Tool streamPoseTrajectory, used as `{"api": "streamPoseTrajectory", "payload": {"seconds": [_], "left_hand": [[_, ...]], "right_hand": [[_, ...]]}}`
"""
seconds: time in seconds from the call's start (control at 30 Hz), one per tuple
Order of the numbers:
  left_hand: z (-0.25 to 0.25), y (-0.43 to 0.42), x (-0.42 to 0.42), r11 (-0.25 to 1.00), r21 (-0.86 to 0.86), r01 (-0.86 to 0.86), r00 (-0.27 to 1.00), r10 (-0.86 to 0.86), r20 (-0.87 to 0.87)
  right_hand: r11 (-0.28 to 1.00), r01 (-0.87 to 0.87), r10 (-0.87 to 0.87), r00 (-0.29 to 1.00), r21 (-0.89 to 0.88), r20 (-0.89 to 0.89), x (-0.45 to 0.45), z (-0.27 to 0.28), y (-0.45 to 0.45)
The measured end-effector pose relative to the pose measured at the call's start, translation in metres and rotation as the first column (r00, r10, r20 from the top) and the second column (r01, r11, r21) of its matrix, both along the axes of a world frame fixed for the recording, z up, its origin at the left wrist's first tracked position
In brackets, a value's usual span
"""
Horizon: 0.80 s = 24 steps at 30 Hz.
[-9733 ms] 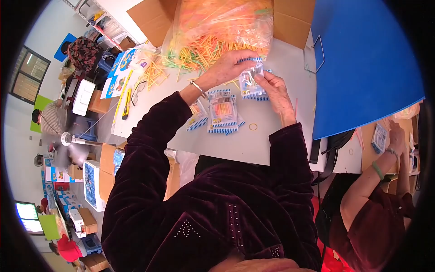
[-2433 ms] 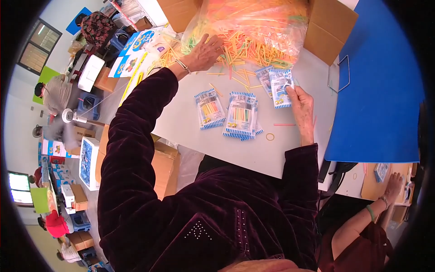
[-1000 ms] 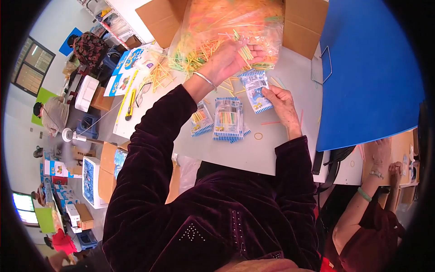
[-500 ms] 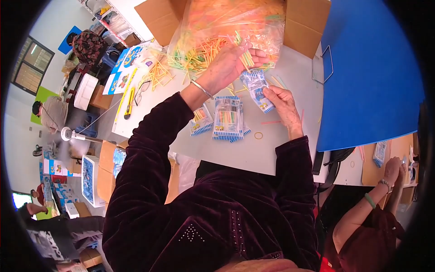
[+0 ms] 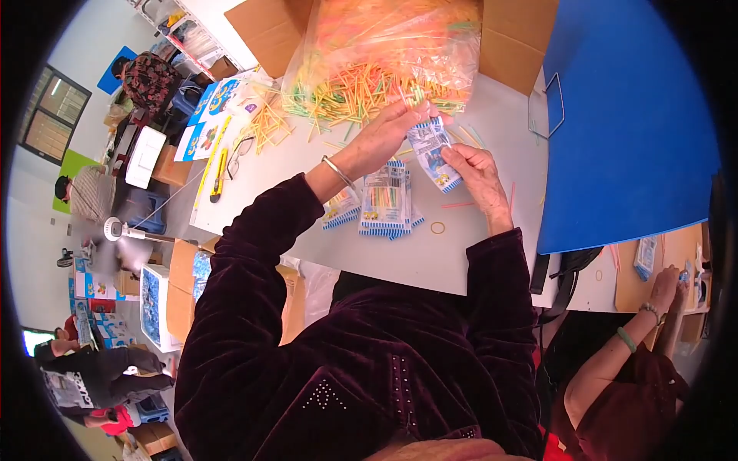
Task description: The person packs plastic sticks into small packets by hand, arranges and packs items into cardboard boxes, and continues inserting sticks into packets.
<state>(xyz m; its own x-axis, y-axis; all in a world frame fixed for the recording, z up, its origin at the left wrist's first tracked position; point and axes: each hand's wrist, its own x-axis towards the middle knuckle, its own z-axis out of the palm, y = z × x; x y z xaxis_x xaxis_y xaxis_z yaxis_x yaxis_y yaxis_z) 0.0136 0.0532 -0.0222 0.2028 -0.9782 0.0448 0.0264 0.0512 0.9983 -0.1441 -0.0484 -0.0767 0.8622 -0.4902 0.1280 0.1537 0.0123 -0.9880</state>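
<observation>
My left hand (image 5: 388, 134) is closed on a small bunch of coloured sticks (image 5: 415, 97) at the top end of a blue-and-white packet (image 5: 433, 154). The sticks point upward from between the fingers; how far they reach into the packet I cannot tell. Thumb and fingers of my right hand (image 5: 478, 175) pinch the packet's right side. Below my left hand lie filled packets (image 5: 386, 201), stacked, with another (image 5: 340, 207) partly under the left wrist. Behind both hands, loose sticks (image 5: 350, 92) spill from a large clear bag (image 5: 400, 38).
An open cardboard box (image 5: 519, 42) stands behind the bag. A yellow cutter (image 5: 219, 175) and glasses (image 5: 240, 156) lie left. Near me is a rubber band (image 5: 437, 227). A blue board (image 5: 623, 138) rises right, beyond it a co-worker's arms (image 5: 615, 369). Another person (image 5: 96, 380) is lower left.
My left hand has come from the loose sticks with a bunch and moved down to the packet's top. My right hand still holds the packet. A person has appeared at lower left.
</observation>
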Motion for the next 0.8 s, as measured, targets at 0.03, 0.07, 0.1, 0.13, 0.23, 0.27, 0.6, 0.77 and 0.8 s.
{"api": "streamPoseTrajectory", "payload": {"seconds": [0.03,0.07,0.1,0.13,0.23,0.27,0.6,0.77,0.8], "left_hand": [[-0.002,0.001,0.001,1.0,0.001,0.001,1.0,-0.001,0.0],[-0.003,0.001,0.003,1.0,-0.008,0.026,1.0,-0.027,-0.008],[-0.004,0.002,0.005,0.999,-0.017,0.052,0.999,-0.052,-0.015],[-0.007,0.001,0.007,0.999,-0.017,0.052,0.999,-0.052,-0.015],[-0.01,0.001,0.013,0.999,-0.039,-0.01,0.999,0.009,-0.035],[-0.007,0.002,0.015,0.999,-0.04,0.0,0.998,0.003,0.063],[0.004,-0.003,0.021,0.999,-0.037,0.027,0.872,-0.005,0.489],[0.013,-0.01,0.022,1.0,0.0,-0.009,0.957,0.009,0.29],[0.013,-0.014,0.025,1.0,0.001,-0.006,0.943,0.005,0.333]], "right_hand": [[1.0,0.002,-0.002,1.0,-0.008,-0.014,0.0,-0.001,-0.001],[1.0,0.004,-0.005,1.0,-0.017,-0.028,0.0,-0.002,-0.002],[1.0,0.005,-0.005,1.0,-0.018,-0.029,0.0,-0.002,-0.001],[1.0,0.005,-0.005,1.0,-0.02,-0.025,0.0,-0.001,-0.001],[0.999,0.017,-0.017,1.0,-0.028,-0.024,0.0,0.004,0.002],[0.999,0.03,-0.031,0.999,-0.033,-0.029,0.0,0.006,0.002],[0.997,0.063,-0.064,0.998,-0.049,-0.021,0.002,-0.002,-0.003],[0.994,0.071,-0.07,0.997,-0.089,0.012,0.003,-0.002,-0.002],[0.994,0.068,-0.068,0.998,-0.088,0.011,0.003,-0.002,-0.001]]}}
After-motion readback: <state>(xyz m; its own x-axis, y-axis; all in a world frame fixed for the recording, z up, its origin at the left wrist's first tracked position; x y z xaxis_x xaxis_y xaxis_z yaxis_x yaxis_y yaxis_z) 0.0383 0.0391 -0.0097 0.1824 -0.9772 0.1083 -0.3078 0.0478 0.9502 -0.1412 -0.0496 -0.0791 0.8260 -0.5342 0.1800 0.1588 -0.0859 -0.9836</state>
